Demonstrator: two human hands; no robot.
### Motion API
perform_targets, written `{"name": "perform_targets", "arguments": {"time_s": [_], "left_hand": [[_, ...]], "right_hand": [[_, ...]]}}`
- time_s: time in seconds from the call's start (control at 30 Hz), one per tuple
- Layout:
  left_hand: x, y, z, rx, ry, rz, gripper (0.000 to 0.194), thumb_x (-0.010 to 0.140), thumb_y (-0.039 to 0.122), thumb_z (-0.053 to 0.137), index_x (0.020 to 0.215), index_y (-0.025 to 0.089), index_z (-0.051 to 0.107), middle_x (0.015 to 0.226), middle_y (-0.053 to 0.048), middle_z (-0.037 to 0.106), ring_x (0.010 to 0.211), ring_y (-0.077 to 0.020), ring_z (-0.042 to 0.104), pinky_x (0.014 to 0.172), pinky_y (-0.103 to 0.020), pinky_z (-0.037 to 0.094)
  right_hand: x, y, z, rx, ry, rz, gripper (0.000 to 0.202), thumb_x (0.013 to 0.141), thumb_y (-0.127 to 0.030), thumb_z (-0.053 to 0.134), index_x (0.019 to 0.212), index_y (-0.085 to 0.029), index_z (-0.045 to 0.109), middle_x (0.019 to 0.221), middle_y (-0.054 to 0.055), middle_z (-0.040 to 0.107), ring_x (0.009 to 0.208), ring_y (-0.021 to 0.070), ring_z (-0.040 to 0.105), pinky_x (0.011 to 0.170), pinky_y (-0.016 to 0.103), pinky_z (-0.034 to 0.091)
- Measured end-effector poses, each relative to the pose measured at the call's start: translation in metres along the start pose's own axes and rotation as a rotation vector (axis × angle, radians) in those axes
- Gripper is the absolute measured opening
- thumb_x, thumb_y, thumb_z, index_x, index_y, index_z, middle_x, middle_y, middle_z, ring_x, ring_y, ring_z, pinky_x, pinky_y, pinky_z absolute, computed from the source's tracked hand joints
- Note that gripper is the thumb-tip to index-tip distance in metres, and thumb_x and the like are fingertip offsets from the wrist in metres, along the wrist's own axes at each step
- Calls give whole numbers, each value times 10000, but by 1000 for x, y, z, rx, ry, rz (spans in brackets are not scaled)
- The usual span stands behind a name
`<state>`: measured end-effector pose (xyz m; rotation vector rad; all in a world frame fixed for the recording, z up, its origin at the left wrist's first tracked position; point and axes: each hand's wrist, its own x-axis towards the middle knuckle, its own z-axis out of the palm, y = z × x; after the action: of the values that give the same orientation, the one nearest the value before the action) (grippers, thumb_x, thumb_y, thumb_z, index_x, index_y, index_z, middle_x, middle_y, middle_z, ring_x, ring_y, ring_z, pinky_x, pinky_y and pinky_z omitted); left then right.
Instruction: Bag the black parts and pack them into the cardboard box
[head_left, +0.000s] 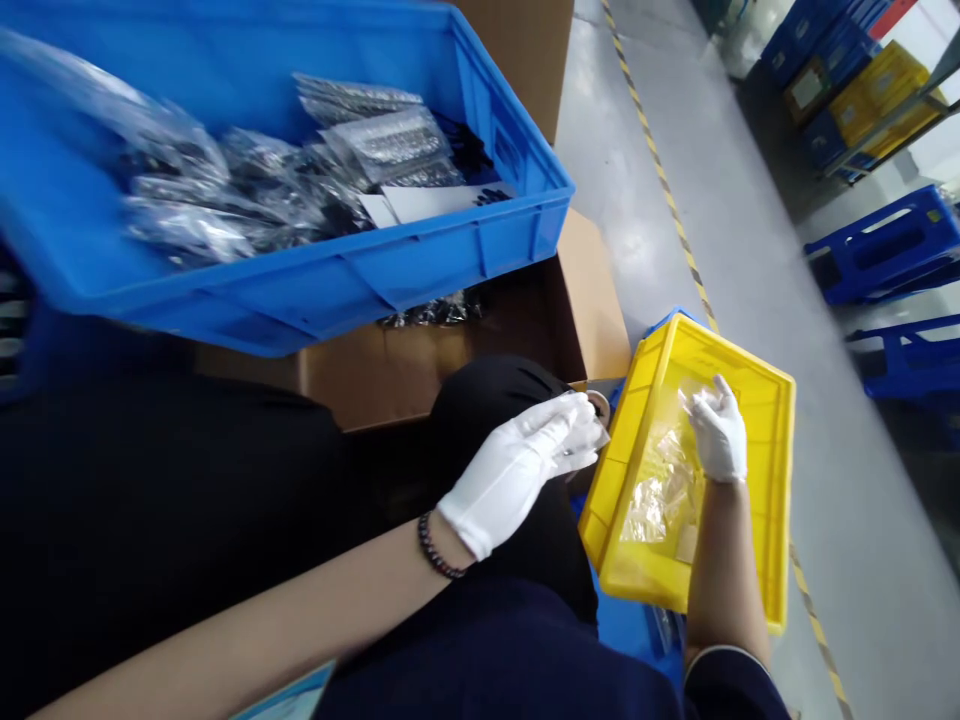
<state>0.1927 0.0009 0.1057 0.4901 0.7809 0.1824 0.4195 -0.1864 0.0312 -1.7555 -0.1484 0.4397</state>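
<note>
My left hand [517, 465], in a white glove, is closed around a clear plastic bag [596, 432] whose edge sticks out past the fingers, above my dark trouser leg. Over the yellow bin [781, 500] on the right, my right hand [720, 435], also gloved in white, has its fingers bent together at a bit of clear plastic [688, 398]. Several small clear bags [649, 508] lie at the bottom of that bin, below and left of my right hand.
A large blue crate [360, 268] with bagged dark parts [262, 185] fills the upper left. Under it is an open cardboard box [600, 310]. Blue crates [885, 245] and shelved yellow bins [874, 95] stand at the right, beyond a striped floor line [660, 165].
</note>
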Motion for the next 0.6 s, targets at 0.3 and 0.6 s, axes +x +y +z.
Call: {"name": "perform_targets", "arguments": {"time_s": [0.3, 0.6], "left_hand": [[-1, -15, 0, -70, -205, 74, 467, 806, 463, 780, 1189, 211, 690, 1272, -89, 666, 1214, -257, 622, 1026, -375, 533], [-3, -7, -6, 108, -101, 162, 290, 686, 212, 867, 918, 99, 733, 977, -103, 735, 929, -212, 705, 927, -350, 586]], "right_hand": [[-113, -72, 98, -203, -360, -232, 1091, 764, -356, 840, 1608, -380, 149, 1311, 79, 613, 719, 137, 608, 673, 319, 584], [-1, -6, 5, -711, -294, -83, 400, 955, -482, 541, 1188, -188, 679, 1110, 79, 724, 927, 186, 688, 857, 287, 528]]}}
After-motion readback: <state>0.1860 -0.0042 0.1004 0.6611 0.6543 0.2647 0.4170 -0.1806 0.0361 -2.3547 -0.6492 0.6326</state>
